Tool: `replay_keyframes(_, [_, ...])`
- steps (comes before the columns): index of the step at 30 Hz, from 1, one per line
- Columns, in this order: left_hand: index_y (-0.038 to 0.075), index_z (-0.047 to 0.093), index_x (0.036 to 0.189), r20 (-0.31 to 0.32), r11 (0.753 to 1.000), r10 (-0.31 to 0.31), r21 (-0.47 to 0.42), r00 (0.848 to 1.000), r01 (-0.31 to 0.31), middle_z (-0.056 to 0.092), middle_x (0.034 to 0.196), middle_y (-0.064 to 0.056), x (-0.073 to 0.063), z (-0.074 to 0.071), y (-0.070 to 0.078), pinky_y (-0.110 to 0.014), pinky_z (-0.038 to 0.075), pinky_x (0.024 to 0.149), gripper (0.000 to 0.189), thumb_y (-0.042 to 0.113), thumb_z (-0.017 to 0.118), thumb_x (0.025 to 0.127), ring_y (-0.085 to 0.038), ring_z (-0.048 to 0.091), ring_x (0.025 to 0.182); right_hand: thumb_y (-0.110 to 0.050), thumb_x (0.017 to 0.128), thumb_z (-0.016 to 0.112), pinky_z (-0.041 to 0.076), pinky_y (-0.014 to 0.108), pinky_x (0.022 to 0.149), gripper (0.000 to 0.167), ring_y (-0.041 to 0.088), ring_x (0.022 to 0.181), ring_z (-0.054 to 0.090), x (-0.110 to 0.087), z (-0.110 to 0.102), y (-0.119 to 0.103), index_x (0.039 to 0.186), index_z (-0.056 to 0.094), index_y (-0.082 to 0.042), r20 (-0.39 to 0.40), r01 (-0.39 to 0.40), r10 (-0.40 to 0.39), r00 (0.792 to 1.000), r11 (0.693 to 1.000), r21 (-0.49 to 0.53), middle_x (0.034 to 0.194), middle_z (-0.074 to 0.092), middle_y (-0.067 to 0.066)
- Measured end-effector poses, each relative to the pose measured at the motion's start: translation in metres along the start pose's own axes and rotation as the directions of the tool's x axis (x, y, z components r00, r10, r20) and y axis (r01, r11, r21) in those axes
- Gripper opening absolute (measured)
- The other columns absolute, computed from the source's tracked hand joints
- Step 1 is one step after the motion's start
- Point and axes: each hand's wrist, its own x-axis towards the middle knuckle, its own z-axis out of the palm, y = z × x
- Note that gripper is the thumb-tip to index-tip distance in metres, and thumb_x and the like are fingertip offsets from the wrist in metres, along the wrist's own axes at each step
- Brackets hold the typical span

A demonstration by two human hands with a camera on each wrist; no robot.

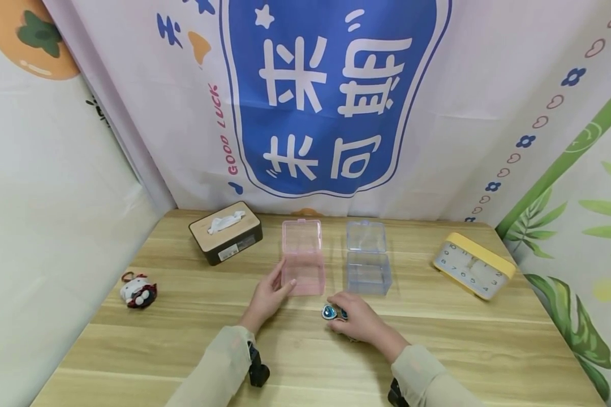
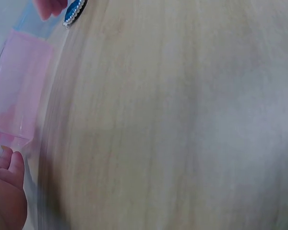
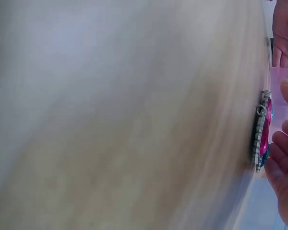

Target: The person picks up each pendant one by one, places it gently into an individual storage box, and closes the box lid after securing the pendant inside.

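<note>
Jeweled piece (image 1: 328, 312) is in the right hand (image 1: 358, 319), over mid-table, nearer than the gap between the two boxes; fingers curl round it. Faceted blue stones in beaded, pearl-like edging; right wrist view adds pink stones and a small metal ring. Most of it is hidden by fingers, so full outline unclear. Left hand (image 1: 269, 297) sits loosely spread at the near-left corner of the pink box (image 1: 305, 276), touching it; fingers along its left wall partly hidden. Pink box and blue box (image 1: 369, 274) are clear, rectangular, smooth plastic, lids hinged back toward the table's (image 1: 300, 376) far edge. Table is wood-grained, near edge cut off. Tissue box by far-left corner: dark sides, pale wood-look top. Rounded yellow clock near right edge. Plush-looking charm near left edge, details too small.
</note>
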Motion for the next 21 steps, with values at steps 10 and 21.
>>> replay_keyframes(10, [0.018, 0.03, 0.145, -0.009, 1.0, 0.003, -0.01, 1.0, -0.003, 0.03, 0.147, -0.014, -0.004, 0.004, -0.003, -0.031, 0.036, 0.104, 0.067, 0.02, 0.065, 0.087, -0.029, 0.038, 0.13, -0.028, 0.075, 0.075, 0.052, 0.034, 0.086, 0.046, 0.018, 0.094, 0.057, 0.001, 0.013, 0.007, 0.111, 0.063, -0.002, -0.046, 0.055, -0.056, 0.997, 0.998, -0.024, 0.103, 0.061, 0.005])
replay_keyframes(21, [0.02, 0.03, 0.146, -0.042, 0.998, 0.01, -0.065, 0.999, -0.012, 0.027, 0.148, -0.014, -0.005, 0.008, -0.007, -0.03, 0.037, 0.103, 0.067, 0.019, 0.065, 0.088, -0.029, 0.037, 0.13, -0.022, 0.08, 0.072, 0.052, 0.031, 0.081, 0.034, 0.016, 0.091, 0.055, 0.006, 0.014, 0.005, 0.108, 0.065, -0.004, -0.042, 0.041, -0.043, 0.998, 0.998, -0.049, 0.1, 0.059, 0.002])
